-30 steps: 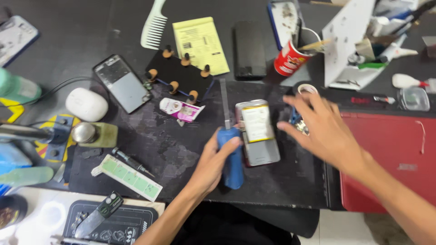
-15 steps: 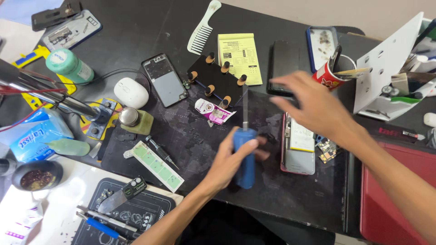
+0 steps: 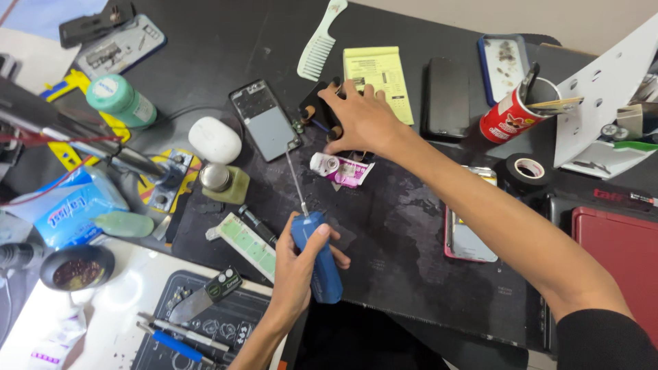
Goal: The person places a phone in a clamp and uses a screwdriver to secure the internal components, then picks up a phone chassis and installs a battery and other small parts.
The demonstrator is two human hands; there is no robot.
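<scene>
Blue electric screwdriver (image 3: 317, 257) gripped in left hand (image 3: 298, 264) over dark surface (image 3: 411, 233), thin bit pointing up toward opened phone (image 3: 265, 120), right hand (image 3: 363, 120) spread, fingers pressing black bit holder (image 3: 317, 108), beside yellow notepad (image 3: 379, 79), white comb (image 3: 319, 42) above.

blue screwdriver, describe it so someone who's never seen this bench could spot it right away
Start at the dark work mat in the middle of the bench and go to its near edge. There the left hand grips the blue screwdriver, a chunky blue handle with a thin metal shaft pointing away from the person. Nothing else on the mat is blue and thick-bodied.
</scene>
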